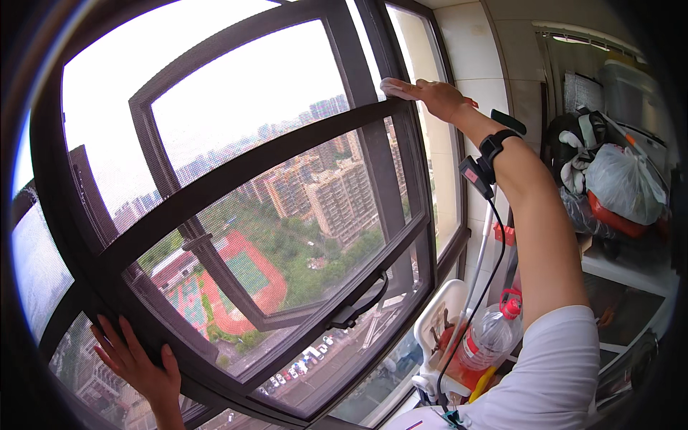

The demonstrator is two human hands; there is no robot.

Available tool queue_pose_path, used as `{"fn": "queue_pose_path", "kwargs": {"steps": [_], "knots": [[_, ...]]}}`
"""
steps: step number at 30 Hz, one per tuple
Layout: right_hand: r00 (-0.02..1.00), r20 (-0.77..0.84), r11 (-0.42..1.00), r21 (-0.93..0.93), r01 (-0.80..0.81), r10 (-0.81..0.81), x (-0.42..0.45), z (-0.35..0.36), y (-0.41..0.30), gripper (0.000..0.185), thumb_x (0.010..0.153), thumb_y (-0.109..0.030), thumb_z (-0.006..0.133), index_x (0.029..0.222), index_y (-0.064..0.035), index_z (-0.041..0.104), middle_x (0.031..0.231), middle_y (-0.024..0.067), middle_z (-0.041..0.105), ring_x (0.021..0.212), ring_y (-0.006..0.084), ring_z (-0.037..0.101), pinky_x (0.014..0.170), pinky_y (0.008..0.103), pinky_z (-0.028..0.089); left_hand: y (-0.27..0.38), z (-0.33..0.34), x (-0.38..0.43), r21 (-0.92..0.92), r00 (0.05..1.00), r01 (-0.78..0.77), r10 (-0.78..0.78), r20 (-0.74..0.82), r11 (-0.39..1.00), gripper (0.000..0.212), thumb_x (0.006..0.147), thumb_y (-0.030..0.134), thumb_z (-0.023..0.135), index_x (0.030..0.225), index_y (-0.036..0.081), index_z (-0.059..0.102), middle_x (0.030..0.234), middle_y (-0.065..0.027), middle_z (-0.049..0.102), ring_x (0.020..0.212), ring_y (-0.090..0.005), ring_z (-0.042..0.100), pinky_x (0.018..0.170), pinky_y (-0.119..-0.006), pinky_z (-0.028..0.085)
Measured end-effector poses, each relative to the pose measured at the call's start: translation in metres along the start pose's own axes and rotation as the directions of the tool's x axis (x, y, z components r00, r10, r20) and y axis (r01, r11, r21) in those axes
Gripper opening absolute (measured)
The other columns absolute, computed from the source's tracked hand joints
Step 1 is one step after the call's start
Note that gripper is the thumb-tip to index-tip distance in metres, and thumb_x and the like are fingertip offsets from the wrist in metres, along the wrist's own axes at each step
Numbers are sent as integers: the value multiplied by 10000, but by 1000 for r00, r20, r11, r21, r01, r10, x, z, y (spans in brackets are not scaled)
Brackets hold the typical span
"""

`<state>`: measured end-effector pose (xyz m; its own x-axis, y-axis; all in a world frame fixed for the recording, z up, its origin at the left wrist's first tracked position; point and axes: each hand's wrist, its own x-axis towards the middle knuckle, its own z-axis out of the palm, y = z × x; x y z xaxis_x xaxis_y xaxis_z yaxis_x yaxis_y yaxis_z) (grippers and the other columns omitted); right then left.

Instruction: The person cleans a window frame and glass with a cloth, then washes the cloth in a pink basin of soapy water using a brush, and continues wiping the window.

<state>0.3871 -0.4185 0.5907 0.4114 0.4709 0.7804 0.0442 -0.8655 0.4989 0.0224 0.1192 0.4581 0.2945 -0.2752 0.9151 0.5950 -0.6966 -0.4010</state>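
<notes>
My right hand (441, 99) presses a folded pale cloth (398, 88) on the dark window frame, where the crossbar (258, 156) of the screen meets the right upright. Its arm is stretched out, with a black strap and a small cabled device (478, 172) at the wrist. Lower left, my left hand (137, 360) lies with fingers spread on the dark frame post (102, 290) and holds nothing. Between the hands is the mesh insect screen (258, 226). Behind it an outer sash (145, 123) stands swung outward. A black handle (349, 314) sits at the screen's lower edge.
Below my right arm, a large clear plastic bottle (489, 338) with a red cap stands by a white plastic container (443, 306). A white pole (478, 258) leans near the tiled wall (478, 48). Stuffed plastic bags (623, 183) are piled on the right. Buildings show far below outside.
</notes>
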Motion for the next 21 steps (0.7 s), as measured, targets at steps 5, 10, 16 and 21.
{"fn": "queue_pose_path", "kwargs": {"steps": [5, 10, 16, 21], "knots": [[896, -350, 955, 15, 296, -272, 13, -4, -7, 847, 769, 72, 474, 1354, -379, 59, 725, 70, 502, 613, 206, 592, 542, 308, 537, 1, 2, 2, 19, 997, -25, 27, -74, 1000, 629, 871, 516, 230, 1320, 82, 312, 1377, -160, 252, 1260, -376, 239, 992, -580, 168], [985, -13, 982, 91, -168, 170, -9, 15, -6, 771, 787, 62, 424, 1363, -324, 88, 910, 160, 578, 683, 300, 601, 595, 343, 519, 7, -1, 8, 31, 989, -59, 62, -134, 998, 644, 866, 525, 231, 1323, 78, 305, 1377, -163, 251, 1263, -375, 235, 999, -561, 174], [799, -124, 644, 670, -370, 588, -43, 71, -59, 635, 812, -38, 421, 1367, -198, 156, 946, 211, 564, 861, 366, 561, 776, 426, 451, 6, 1, 5, -13, 983, -84, 81, -162, 996, 621, 873, 514, 235, 1323, 95, 316, 1375, -148, 265, 1264, -359, 244, 1000, -547, 181], [756, -128, 540, 775, -327, 642, -56, 5, -165, 591, 828, -34, 426, 1356, -90, 166, 823, 224, 582, 701, 335, 602, 620, 420, 490, 9, 0, 7, -32, 982, -70, 63, -178, 997, 603, 875, 517, 240, 1324, 122, 324, 1374, -134, 275, 1260, -350, 259, 995, -542, 191]]}}
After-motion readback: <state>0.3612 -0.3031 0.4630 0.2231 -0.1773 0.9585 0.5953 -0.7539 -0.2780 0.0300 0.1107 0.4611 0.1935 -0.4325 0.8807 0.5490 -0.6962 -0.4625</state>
